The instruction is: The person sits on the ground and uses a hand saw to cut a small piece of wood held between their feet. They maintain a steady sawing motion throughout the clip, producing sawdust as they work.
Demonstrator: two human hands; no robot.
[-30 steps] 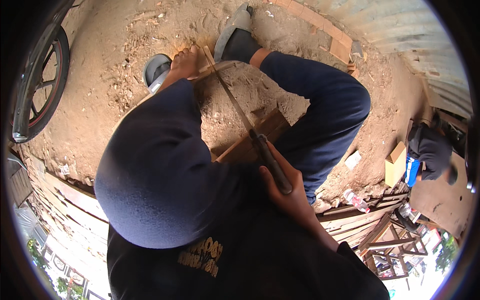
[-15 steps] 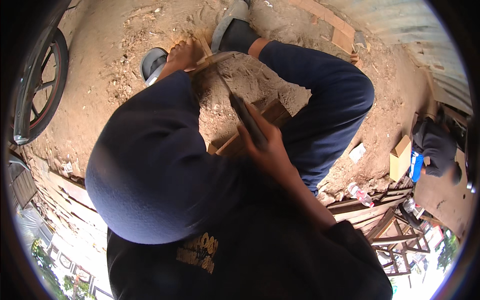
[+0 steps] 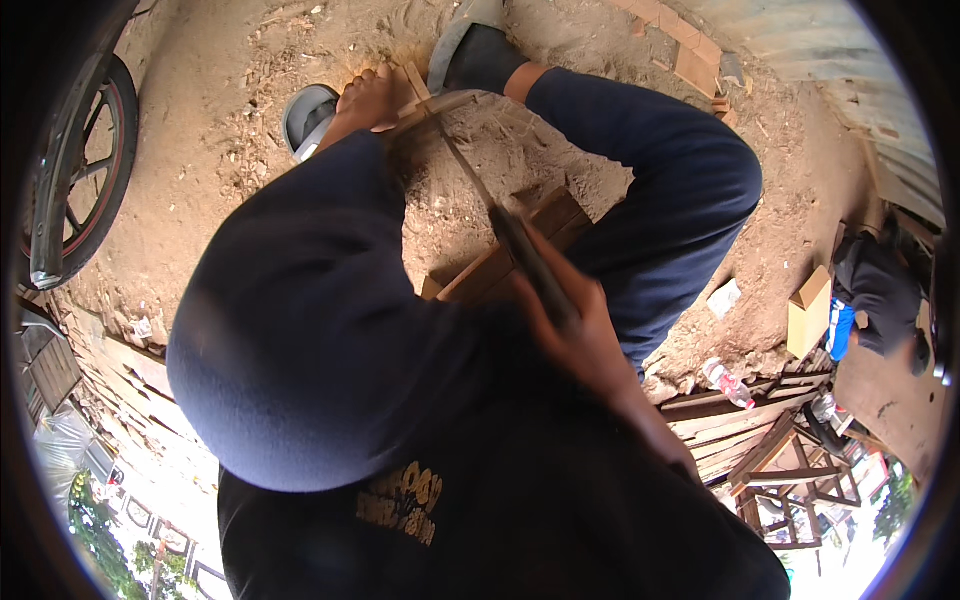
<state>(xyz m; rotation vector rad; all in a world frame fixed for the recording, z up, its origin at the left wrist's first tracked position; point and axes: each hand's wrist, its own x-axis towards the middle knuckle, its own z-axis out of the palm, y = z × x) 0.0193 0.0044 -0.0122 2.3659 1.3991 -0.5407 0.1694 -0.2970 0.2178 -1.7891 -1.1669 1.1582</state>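
My right hand (image 3: 575, 320), slightly blurred, grips the dark handle of a long, narrow saw (image 3: 468, 165). The blade reaches across a light wooden piece (image 3: 415, 85) beside my bare left foot (image 3: 365, 100), which rests against the wood. A grey sandal (image 3: 308, 120) lies left of that foot; my other foot wears a dark sock and sandal (image 3: 475, 55). Below the blade, between my legs, sits a wooden board (image 3: 550, 220). My left hand is not visible, with my raised navy-clad left leg (image 3: 280, 300) filling that side.
A wheel (image 3: 118, 180) stands far left. Wood offcuts (image 3: 695, 60) lie by a corrugated metal wall (image 3: 820, 40). Right are a cardboard box (image 3: 808, 315), a plastic bottle (image 3: 728, 385), a wooden frame (image 3: 790, 475) and another person in dark clothes (image 3: 880, 300), bent over.
My right hand and the saw moved forward toward my foot half a second ago, then came partly back toward my body. My feet stay about where they were.
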